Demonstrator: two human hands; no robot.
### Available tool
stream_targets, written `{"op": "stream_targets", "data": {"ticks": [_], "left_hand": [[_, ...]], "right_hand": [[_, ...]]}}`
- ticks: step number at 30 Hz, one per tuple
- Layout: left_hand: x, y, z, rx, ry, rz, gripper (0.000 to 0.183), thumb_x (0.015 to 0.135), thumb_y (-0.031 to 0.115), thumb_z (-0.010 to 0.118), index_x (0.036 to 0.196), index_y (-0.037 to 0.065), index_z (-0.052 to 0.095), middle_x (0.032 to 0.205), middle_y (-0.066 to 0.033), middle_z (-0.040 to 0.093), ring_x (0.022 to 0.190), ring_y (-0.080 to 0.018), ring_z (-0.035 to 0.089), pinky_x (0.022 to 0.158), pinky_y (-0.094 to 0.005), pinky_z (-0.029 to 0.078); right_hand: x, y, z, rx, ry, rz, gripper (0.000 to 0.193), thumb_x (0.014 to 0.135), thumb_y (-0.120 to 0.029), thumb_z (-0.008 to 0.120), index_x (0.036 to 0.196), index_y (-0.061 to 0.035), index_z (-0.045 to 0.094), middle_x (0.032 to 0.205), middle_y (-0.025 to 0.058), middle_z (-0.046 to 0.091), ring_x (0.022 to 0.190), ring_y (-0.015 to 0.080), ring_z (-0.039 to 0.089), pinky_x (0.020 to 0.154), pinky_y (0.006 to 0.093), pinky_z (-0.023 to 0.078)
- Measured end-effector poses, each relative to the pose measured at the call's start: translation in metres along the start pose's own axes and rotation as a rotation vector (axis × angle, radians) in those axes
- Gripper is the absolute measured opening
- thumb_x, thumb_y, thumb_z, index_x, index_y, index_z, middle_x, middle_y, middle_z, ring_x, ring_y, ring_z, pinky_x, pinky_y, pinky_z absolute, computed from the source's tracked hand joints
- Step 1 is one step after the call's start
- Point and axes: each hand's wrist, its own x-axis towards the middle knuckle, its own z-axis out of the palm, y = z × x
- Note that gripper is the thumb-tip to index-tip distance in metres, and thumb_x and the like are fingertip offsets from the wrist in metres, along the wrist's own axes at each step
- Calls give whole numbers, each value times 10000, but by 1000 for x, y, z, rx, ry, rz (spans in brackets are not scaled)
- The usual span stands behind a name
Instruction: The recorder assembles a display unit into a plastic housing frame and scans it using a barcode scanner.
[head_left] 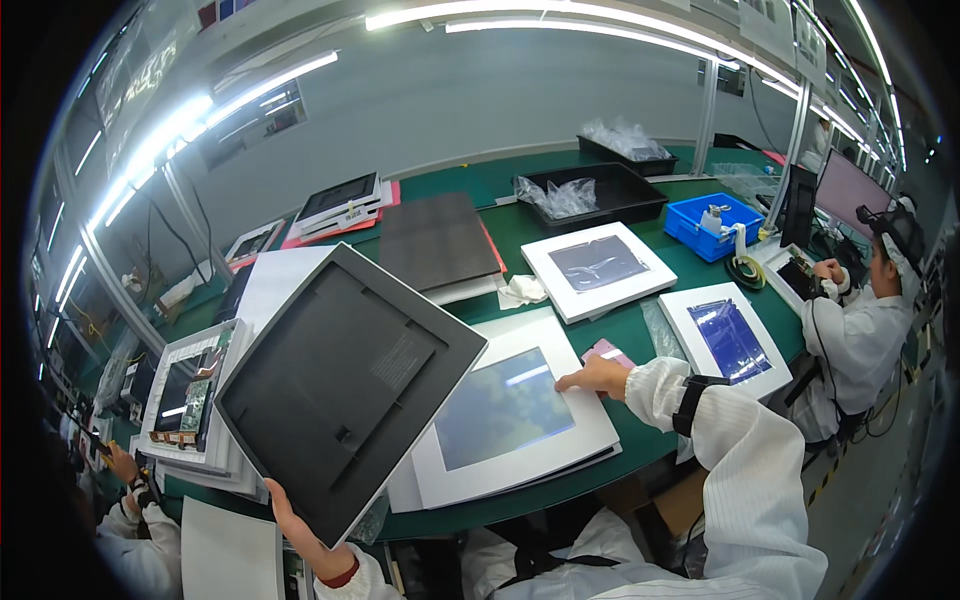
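My left hand (305, 535) grips a flat panel (345, 390) by its lower edge. It is held up and tilted, with its black back toward me and a thin white rim. My right hand (595, 378) reaches over a white-framed display (595, 430) lying on the bench. Its fingertips are drawn together at the right edge of the screen; whether anything is between them is too small to tell. Just beyond that hand lies a pink piece (612, 352). Part of the white-framed display is hidden behind the raised panel.
More white-framed displays (640, 235) (775, 370) lie on the green bench (520, 492). Behind stand dark boards (440, 240), black trays (640, 212) and a blue bin (674, 232). An opened unit (230, 345) is stacked at left. Co-workers (860, 340) (150, 550) sit at both sides.
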Motion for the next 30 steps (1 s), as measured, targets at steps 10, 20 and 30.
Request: {"op": "stream_targets", "data": {"ticks": [10, 20, 30], "left_hand": [[2, -3, -7, 52, 31, -77, 532, 933, 362, 518, 1265, -42, 423, 1180, -148, 549, 946, -234, 617, 796, -314, 523], [5, -7, -24, 308, -120, 130, 565, 951, 423, 452, 1229, -69, 450, 1195, -135, 578, 893, -179, 651, 767, -257, 544], [-5, 8, -43, 1097, -221, 805, 600, 956, 400, 450, 1300, -86, 373, 1250, -200, 516, 1056, -211, 577, 909, -276, 443]], "right_hand": [[15, 10, 0, -148, 152, -4, 694, 608, -385, 790, 1033, 127, 594, 1002, 217, 625, 815, 315, 637, 667, 342, 510], [-11, -2, -22, 184, -59, -68, 604, 712, -310, 765, 1102, 98, 549, 1016, 161, 614, 850, 248, 625, 741, 294, 507], [-37, -18, -1, 660, -144, -364, 584, 881, -254, 578, 1331, 1, 308, 1163, 149, 521, 993, 207, 584, 811, 328, 520]]}}
